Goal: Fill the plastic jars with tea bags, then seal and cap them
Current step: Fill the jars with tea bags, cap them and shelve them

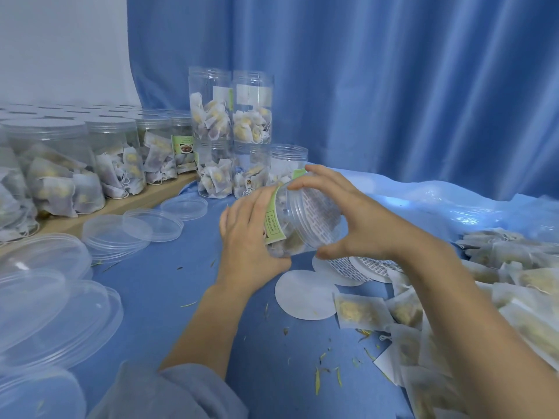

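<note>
Nearest us, a grey sleeve (169, 391) covers our left forearm, and clear lids (54, 309) lie stacked on the blue cloth (169, 285) at our left. Above the cloth we hold a filled jar (298, 222), tipped on its side with the mouth turned to the right. Our left hand (251, 234) is wrapped closed around its labelled body. Our right hand (357, 213) pinches the rim between forefinger above and thumb below, over a round seal (320, 219) with printed lines that appears to sit across the mouth.

We judge the filling of this jar done and the sealing in hand: the disc looks to be getting pressed flat on the rim. More seals (308, 294) lie on the cloth just below the jar, loose tea bags (453, 313) are heaped to the right, and capped jars (90, 164) line the wooden shelf (127, 204) at left.

Next we would need the seal seated evenly all round, then a lid fetched from the left stack and screwed on while the left hand steadies the jar.
</note>
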Tool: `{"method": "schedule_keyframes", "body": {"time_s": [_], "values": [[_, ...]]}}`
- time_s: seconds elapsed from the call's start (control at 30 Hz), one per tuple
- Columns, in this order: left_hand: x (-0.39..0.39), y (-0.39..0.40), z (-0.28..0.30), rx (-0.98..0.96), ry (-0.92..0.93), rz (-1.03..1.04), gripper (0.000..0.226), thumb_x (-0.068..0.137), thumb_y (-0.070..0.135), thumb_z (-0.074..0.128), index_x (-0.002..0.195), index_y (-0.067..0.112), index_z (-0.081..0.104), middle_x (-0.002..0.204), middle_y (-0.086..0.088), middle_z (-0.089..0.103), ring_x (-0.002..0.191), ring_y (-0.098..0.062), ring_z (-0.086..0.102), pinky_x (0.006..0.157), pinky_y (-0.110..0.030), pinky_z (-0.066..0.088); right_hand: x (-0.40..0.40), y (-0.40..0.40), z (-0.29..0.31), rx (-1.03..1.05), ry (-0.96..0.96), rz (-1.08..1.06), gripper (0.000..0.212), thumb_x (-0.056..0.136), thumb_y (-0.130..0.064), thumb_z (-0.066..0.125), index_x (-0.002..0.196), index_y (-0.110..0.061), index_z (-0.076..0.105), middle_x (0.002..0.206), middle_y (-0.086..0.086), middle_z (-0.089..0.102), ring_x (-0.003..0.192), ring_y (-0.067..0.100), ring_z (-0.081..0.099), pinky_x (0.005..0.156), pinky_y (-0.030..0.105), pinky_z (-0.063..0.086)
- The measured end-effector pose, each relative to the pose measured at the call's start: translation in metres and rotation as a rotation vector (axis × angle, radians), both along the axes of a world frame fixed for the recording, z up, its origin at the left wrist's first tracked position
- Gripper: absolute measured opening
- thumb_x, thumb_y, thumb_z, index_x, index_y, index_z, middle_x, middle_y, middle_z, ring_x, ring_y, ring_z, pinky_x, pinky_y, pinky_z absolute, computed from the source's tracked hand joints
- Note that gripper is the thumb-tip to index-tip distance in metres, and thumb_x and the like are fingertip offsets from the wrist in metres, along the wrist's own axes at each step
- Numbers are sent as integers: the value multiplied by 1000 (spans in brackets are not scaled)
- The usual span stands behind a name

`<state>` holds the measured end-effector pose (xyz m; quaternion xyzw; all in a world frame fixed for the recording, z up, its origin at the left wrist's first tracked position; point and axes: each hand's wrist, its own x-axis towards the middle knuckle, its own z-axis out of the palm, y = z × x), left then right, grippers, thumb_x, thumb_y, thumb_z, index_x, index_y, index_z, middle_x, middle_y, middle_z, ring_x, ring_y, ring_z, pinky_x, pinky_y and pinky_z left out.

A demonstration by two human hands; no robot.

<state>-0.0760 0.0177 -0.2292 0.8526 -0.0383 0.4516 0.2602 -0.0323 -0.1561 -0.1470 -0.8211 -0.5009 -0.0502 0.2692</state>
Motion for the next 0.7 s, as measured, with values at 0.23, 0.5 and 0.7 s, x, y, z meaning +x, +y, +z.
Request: {"method": "schedule_keyframes", "body": {"time_s": [0.23, 0.5, 0.7], "values": [[1, 2, 3, 243, -147, 201, 100, 48, 14, 76, 136, 25, 30, 139, -3, 47, 130, -31, 41, 112, -53, 19, -1, 0, 2, 216, 502, -245, 81, 59, -71, 65, 130, -59, 28, 122, -6, 59, 97, 15, 64, 72, 36, 58], [-1, 3, 0, 193, -87, 103, 104, 45, 14, 78, 135, 27, 28, 137, -2, 47, 129, -30, 40, 107, -58, 25, -2, -4, -4, 66, 184, -49, 89, 57, -5, 80, 119, -53, 38, 128, -8, 36, 119, 4, 43, 93, 25, 47], [-2, 2, -2, 159, -55, 87, 101, 48, 17, 77, 135, 28, 27, 137, -1, 46, 130, -30, 41, 108, -58, 23, -3, 6, -11, 194, 273, -177, 78, 49, -56, 74, 117, -57, 37, 118, -9, 52, 99, 16, 59, 75, 35, 56]]}}
